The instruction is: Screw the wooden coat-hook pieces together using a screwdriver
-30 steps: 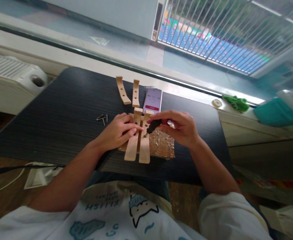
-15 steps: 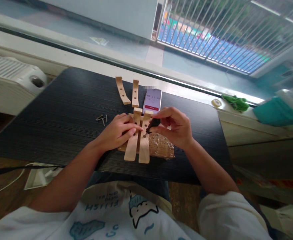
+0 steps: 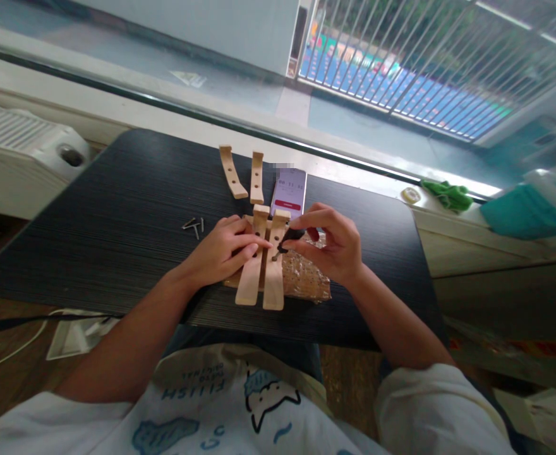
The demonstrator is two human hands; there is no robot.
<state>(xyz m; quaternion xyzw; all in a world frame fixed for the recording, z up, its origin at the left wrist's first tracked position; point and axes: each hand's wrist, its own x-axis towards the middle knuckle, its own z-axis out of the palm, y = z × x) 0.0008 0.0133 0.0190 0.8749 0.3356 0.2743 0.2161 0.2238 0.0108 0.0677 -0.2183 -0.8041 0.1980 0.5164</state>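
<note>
Two pale curved wooden pieces with drilled holes lie side by side, a left wooden piece (image 3: 248,287) and a right wooden piece (image 3: 273,287). Under them is a brown block wrapped in clear plastic (image 3: 306,275). My left hand (image 3: 228,246) lies across the left piece, fingers stretched out, the fingertips reaching the gap between the two. In my right hand (image 3: 337,243), a short black-handled screwdriver (image 3: 293,235) is pinched between thumb and fingers. Its tip points down at the lower hole of the right piece. Whether a screw sits under the tip is too small to tell.
Two more curved wooden pieces (image 3: 256,177) lie towards the table's far edge. Beside them a phone (image 3: 290,186) shows a running timer. Several loose screws (image 3: 193,225) lie left of my left hand on the dark table (image 3: 117,202). A green cloth (image 3: 448,196) rests on the windowsill.
The fingers of my right hand have shifted slightly around the screwdriver, whose handle has turned or tilted a little. My left hand and the wooden pieces stay where they were.
</note>
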